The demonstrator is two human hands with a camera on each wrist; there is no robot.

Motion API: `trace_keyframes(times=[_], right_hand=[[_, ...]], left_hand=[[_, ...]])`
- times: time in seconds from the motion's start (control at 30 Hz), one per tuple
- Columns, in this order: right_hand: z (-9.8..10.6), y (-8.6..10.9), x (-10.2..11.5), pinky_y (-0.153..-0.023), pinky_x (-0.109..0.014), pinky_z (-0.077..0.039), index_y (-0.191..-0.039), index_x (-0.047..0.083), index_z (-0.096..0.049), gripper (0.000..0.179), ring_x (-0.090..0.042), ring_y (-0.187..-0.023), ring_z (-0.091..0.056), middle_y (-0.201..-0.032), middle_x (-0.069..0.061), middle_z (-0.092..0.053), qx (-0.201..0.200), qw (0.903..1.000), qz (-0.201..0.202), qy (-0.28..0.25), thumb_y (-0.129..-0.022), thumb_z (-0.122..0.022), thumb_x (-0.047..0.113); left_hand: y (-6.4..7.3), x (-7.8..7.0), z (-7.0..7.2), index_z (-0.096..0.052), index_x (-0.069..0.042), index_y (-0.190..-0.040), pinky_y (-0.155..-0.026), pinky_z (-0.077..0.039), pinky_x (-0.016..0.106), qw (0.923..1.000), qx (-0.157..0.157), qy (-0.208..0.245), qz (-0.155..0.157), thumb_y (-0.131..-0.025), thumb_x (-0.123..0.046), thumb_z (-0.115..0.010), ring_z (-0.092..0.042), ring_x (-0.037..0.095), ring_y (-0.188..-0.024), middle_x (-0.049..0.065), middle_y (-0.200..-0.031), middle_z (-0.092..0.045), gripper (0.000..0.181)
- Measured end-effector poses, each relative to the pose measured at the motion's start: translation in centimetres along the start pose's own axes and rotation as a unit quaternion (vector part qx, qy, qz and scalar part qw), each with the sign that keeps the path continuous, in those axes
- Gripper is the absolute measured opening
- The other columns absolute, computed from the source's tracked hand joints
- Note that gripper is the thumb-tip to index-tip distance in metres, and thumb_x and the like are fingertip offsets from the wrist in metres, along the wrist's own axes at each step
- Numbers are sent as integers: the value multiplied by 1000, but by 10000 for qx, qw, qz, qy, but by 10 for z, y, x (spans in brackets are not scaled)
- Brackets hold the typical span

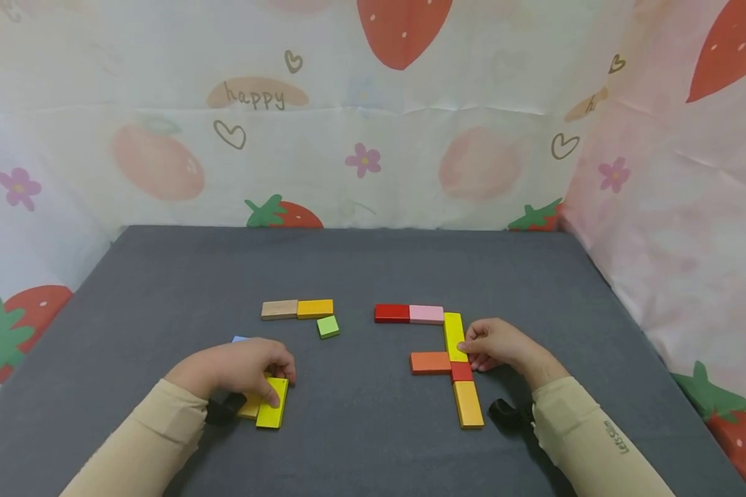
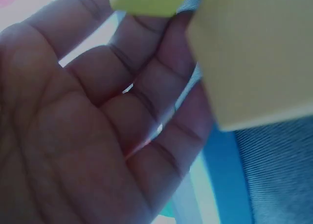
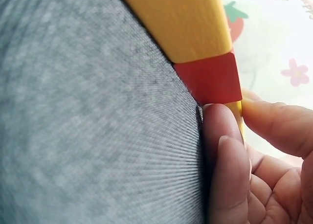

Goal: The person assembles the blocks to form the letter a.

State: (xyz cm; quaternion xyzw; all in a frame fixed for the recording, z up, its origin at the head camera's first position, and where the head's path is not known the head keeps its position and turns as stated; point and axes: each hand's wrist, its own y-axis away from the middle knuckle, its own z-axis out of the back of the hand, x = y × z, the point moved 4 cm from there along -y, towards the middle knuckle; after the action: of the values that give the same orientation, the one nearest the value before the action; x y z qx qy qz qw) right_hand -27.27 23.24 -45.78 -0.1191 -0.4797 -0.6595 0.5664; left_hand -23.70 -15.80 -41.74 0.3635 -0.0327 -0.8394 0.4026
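Note:
My left hand (image 1: 242, 366) is at the left, thumb on top of a bright yellow block (image 1: 271, 413) and fingertips at its far end. An orange-yellow block (image 1: 249, 406) lies beside it, partly under the hand; a bit of blue block (image 1: 239, 339) shows behind. The left wrist view has the yellow block (image 2: 146, 1) at the fingertips. At the right, my right hand (image 1: 503, 347) pinches the side of a long yellow block (image 1: 454, 331), thumb on its top edge. This block touches a small red block (image 1: 461, 371), also plain in the right wrist view (image 3: 212, 79).
Joined to the right-hand row are a red block (image 1: 391, 313), a pink block (image 1: 426, 315), an orange block (image 1: 430, 363) and an amber block (image 1: 469, 406). Further left lie a wooden block (image 1: 280, 310), a yellow-orange block (image 1: 315, 308) and a green cube (image 1: 328, 327) on the grey table (image 1: 360, 262).

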Motion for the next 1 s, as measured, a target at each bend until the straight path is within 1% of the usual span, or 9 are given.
trace_keyframes(times=[0.1,0.2,0.33,0.43,0.57,0.73,0.8,0.9,1.0], right_hand=[[0,-1,0,-61,-25,-54,-86,8,-60,18,-16,-62,-60,-73,-4,-61,-27,10000,-46,-33,-89,-71,23],[0,-1,0,-61,-25,-54,-86,8,-60,19,-16,-62,-60,-73,-4,-61,-42,10000,-25,-27,-89,-71,23],[0,-2,-1,-60,-25,-54,-86,8,-60,18,-16,-61,-60,-73,-4,-61,-44,10000,-29,-39,-89,-71,22],[0,-2,-1,-60,-25,-54,-86,8,-60,18,-16,-62,-60,-74,-4,-62,-61,10000,-47,-43,-89,-71,22],[0,-2,-2,-60,-25,-54,-86,8,-60,18,-16,-62,-60,-74,-4,-62,-75,10000,-54,-31,-89,-71,22],[0,-2,-2,-61,-25,-54,-86,8,-60,18,-16,-62,-60,-74,-4,-62,-64,10000,-30,-25,-89,-70,22],[0,-2,-2,-61,-25,-54,-86,8,-60,17,-16,-62,-60,-74,-4,-62,-72,10000,-21,-22,-89,-70,21],[0,-2,-2,-60,-25,-54,-86,8,-61,17,-16,-61,-60,-74,-4,-62,-68,10000,-16,-24,-89,-70,22],[1,-2,-1,-60,-24,-54,-86,8,-61,18,-16,-61,-60,-74,-4,-62,-80,10000,-32,-28,-89,-70,22]], left_hand=[[1,-1,4,-70,-18,-90,-75,-48,25,9998,40,171,61,-79,-17,-80,-53,9,-82,-8,-90,-62,15],[3,-2,8,-71,-19,-90,-74,-49,25,9994,60,301,145,-81,-16,-78,-55,10,-81,-8,-90,-63,11],[5,-7,13,-71,-18,-89,-69,-47,24,9995,28,282,121,-82,-15,-76,-54,9,-75,-8,-84,-63,9],[5,-11,18,-68,-18,-85,-65,-45,24,9997,-107,211,83,-82,-17,-77,-51,8,-71,-8,-76,-59,9],[4,-17,23,-64,-18,-83,-63,-45,24,9990,-404,171,61,-83,-17,-76,-51,10,-70,-6,-75,-57,13],[-5,-23,26,-62,-15,-85,-64,-45,26,9958,-831,394,53,-85,-16,-74,-50,14,-71,-2,-75,-54,13],[-10,-24,26,-63,-14,-87,-65,-46,27,9934,-1033,492,38,-87,-15,-73,-51,14,-71,-1,-76,-56,10],[-19,-25,25,-67,-13,-93,-66,-48,28,9887,-1359,621,90,-89,-14,-70,-54,14,-72,-1,-80,-62,5],[-27,-28,25,-70,-13,-98,-69,-50,28,9825,-1636,834,298,-90,-15,-68,-58,15,-76,0,-86,-66,8]])
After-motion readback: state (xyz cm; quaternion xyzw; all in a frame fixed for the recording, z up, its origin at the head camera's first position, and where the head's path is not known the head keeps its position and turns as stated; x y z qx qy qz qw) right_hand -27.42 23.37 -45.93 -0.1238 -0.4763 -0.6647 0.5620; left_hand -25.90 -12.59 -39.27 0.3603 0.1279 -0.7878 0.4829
